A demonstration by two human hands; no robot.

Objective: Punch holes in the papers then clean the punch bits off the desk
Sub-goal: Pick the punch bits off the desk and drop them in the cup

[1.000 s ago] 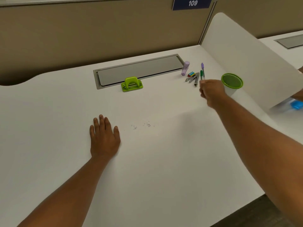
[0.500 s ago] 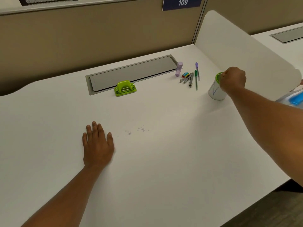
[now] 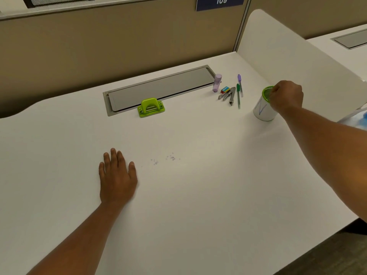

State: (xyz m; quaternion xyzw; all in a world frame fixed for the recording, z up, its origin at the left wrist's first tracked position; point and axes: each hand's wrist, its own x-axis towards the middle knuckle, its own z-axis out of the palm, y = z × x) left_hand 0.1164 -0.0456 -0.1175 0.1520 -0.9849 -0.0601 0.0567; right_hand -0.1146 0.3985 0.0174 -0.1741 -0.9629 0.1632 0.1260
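Observation:
Small paper punch bits (image 3: 171, 157) lie scattered in two little clusters on the white desk (image 3: 198, 205). My left hand (image 3: 117, 178) rests flat on the desk just left of them, fingers straight. A green hole punch (image 3: 151, 107) sits at the back by the grey cable tray. At the right, my right hand (image 3: 286, 97) grips the green rim of a white cup (image 3: 263, 110) with a blue mark, which leans slightly. No papers are in view.
A purple glue stick (image 3: 217, 82), an eraser, staple strips and two pens (image 3: 239, 92) lie between the punch and the cup. A white divider panel (image 3: 294, 56) stands along the right. The grey cable tray lid (image 3: 158, 89) is set into the desk's back.
My right hand moved right from the pens to the cup and took hold of its rim; the cup now tilts. The left hand stays flat on the desk.

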